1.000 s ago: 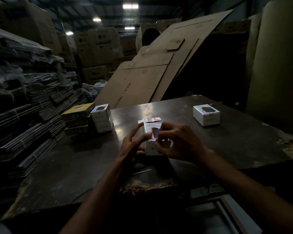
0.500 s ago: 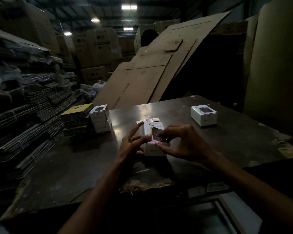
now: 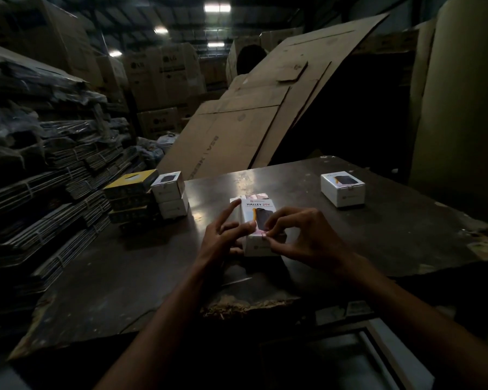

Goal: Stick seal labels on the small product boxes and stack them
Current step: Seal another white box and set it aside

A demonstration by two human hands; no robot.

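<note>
**A:** At mid-worktop (image 3: pixel 378 249), nearest the person: white box (image 3: pixel 258 218), printed face up, long axis running away from the person, title end far. Left hand (image 3: pixel 223 237) steadied its left side, index finger raised, other fingers loosely bent against it. Right hand (image 3: pixel 302 240) pinched a small seal label (image 3: pixel 264 235) onto the near top edge.

**B:** Risk?

**A:** As I judged it, label landing crooked or creasing over the edge if the box slid; the left-hand hold looked light. Dim light would not help alignment.

**B:** Further out?

**A:** Label strip (image 3: pixel 254 196) just behind the box's far end. Stack of two white boxes (image 3: pixel 169 194) at the left edge, touching a yellow-topped box pile (image 3: pixel 130 192). Lone white box (image 3: pixel 343 188) well apart, far right. Leaning cardboard sheets (image 3: pixel 265 114) beyond.
</note>
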